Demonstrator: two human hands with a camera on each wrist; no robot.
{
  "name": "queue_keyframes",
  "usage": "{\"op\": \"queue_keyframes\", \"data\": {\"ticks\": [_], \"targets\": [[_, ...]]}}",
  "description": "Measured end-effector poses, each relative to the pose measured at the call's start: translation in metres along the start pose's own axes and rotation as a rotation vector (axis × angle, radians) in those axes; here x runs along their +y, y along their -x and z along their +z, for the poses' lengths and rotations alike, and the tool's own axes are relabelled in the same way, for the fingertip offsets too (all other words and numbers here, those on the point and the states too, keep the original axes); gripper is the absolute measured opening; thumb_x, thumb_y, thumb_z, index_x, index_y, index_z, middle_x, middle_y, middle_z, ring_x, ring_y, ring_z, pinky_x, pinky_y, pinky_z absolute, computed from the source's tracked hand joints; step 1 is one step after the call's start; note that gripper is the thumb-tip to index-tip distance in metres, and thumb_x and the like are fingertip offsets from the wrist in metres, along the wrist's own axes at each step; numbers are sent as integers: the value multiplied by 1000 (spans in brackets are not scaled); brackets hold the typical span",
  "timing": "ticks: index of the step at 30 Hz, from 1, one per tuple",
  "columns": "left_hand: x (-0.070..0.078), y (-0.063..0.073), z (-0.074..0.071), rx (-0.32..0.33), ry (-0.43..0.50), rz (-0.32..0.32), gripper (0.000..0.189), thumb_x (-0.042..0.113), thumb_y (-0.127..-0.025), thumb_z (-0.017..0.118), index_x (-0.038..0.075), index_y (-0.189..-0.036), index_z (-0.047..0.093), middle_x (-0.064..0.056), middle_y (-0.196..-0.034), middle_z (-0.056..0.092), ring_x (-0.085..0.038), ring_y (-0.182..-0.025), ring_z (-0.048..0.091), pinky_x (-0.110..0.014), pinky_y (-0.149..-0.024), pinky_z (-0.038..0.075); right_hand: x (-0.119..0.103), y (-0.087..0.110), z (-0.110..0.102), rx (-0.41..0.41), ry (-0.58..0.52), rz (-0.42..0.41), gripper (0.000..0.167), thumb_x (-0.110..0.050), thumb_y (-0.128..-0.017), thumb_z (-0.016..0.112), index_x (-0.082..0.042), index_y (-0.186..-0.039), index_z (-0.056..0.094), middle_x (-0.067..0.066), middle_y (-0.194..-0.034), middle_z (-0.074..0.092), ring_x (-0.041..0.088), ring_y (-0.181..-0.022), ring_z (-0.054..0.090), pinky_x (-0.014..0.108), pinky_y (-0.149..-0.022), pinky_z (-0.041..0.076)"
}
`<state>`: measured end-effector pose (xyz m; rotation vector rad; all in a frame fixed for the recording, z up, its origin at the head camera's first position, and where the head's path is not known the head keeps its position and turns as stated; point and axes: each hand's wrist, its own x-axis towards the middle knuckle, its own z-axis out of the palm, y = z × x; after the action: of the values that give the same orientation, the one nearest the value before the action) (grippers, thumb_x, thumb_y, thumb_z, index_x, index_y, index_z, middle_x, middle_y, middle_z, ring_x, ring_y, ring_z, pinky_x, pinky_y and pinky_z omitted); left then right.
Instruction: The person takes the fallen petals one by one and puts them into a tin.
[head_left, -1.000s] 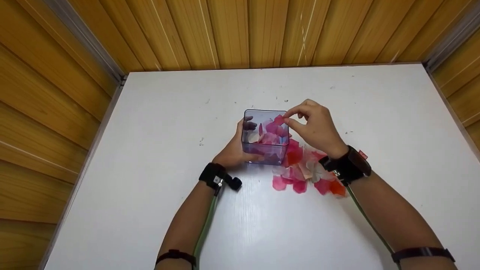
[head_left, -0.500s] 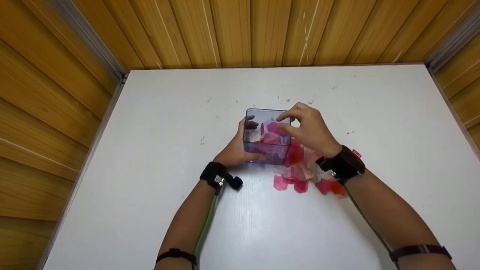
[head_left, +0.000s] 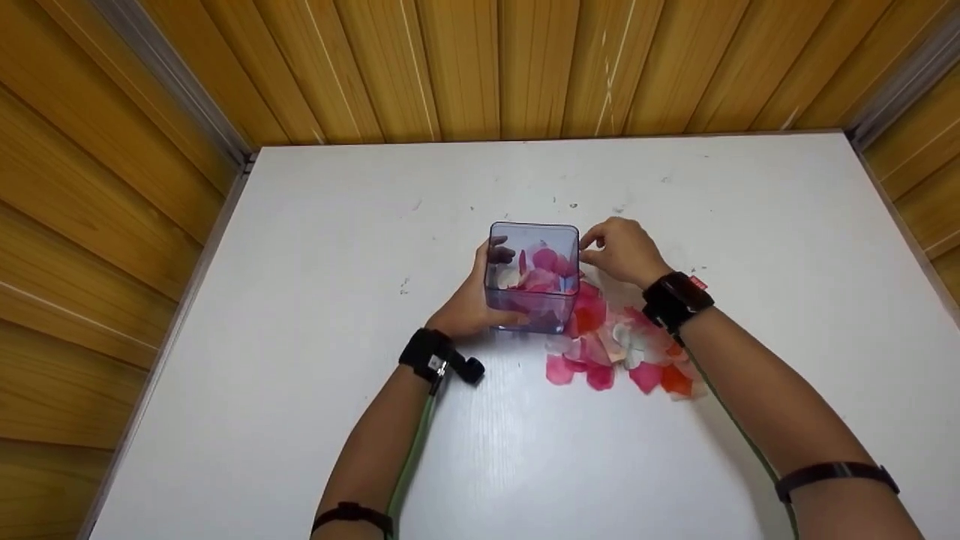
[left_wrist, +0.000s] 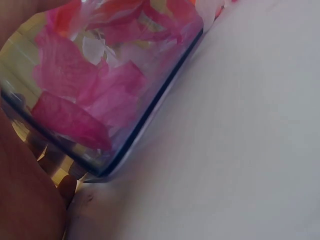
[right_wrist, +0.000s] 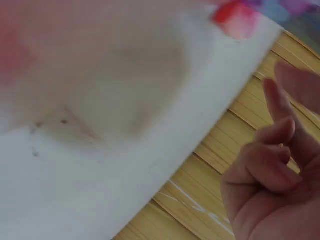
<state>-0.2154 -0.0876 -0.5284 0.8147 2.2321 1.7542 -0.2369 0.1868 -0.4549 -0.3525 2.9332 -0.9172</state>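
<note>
A clear bluish square plastic box (head_left: 534, 234) stands on the white table with pink and pale flower petals (head_left: 540, 280) inside. My left hand (head_left: 459, 306) grips it from the left, thumb across the near wall and fingers behind the far left side. In the left wrist view, crumpled pink petals (left_wrist: 75, 122) show through the wall. My right hand (head_left: 628, 251) is just right of the box's rim. Seen in the right wrist view, that hand (right_wrist: 270, 175) has thumb and index finger apart with nothing between them, the other fingers loosely bent.
A loose pile of pink, red, orange and white petals (head_left: 592, 351) lies on the table right of the box, partly under the right wrist. Wood-patterned panels (head_left: 465, 67) stand behind the table (head_left: 337, 225) and at both sides.
My right hand had a pink petal over the box, let it go inside, then drew back right, out past the rim. The left hand keeps its hold on the box.
</note>
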Motion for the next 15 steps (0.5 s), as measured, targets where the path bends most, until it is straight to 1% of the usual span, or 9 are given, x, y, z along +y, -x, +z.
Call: {"op": "queue_keyframes", "data": {"ticks": [3, 5, 7, 10, 13, 15], "targets": [[-1, 1, 1, -2, -4, -12, 122, 24, -71, 97, 18, -159, 13, -7, -150, 40, -17, -142, 38, -42, -123, 23, 4, -2, 12, -66, 41, 36, 15, -10, -92, 70, 0, -97, 80, 13, -83, 62, 29, -83, 53, 38, -69, 42], [-1, 1, 2, -3, -4, -16, 121, 24, -71, 97, 19, -159, 13, -6, -150, 39, -16, -142, 38, -41, -123, 23, 7, -3, 17, -80, 62, 48, 14, -9, -91, 68, -1, -93, 80, 9, -76, 60, 26, -78, 52, 37, -65, 42], [0, 1, 2, -2, -1, -12, 122, 24, -71, 97, 18, -159, 13, -6, -149, 39, -16, -142, 38, -41, -123, 24, 8, -3, 18, -80, 66, 53, 12, -9, -91, 69, -2, -90, 79, 8, -73, 62, 26, -77, 53, 38, -64, 43], [1, 1, 1, -2, 5, 2, 123, 25, -70, 97, 16, -159, 13, -7, -149, 39, -16, -141, 38, -40, -122, 25, 10, -2, 15, -63, 62, 65, 12, -10, -92, 71, -2, -90, 80, 9, -77, 65, 26, -79, 54, 38, -67, 44], [2, 1, -1, -4, 1, 8, 124, 25, -70, 97, 16, -159, 12, -6, -149, 39, -15, -141, 38, -39, -122, 25, 12, 2, 8, -25, 43, 73, 15, -13, -94, 72, -1, -96, 80, 12, -84, 64, 28, -82, 53, 39, -69, 42], [1, 1, -1, -5, -2, 6, 124, 24, -70, 97, 18, -159, 12, -6, -149, 39, -15, -141, 38, -39, -122, 24, 13, 5, 2, 6, 34, 63, 18, -14, -95, 72, 1, -100, 80, 15, -89, 63, 30, -86, 52, 40, -72, 41]]}}
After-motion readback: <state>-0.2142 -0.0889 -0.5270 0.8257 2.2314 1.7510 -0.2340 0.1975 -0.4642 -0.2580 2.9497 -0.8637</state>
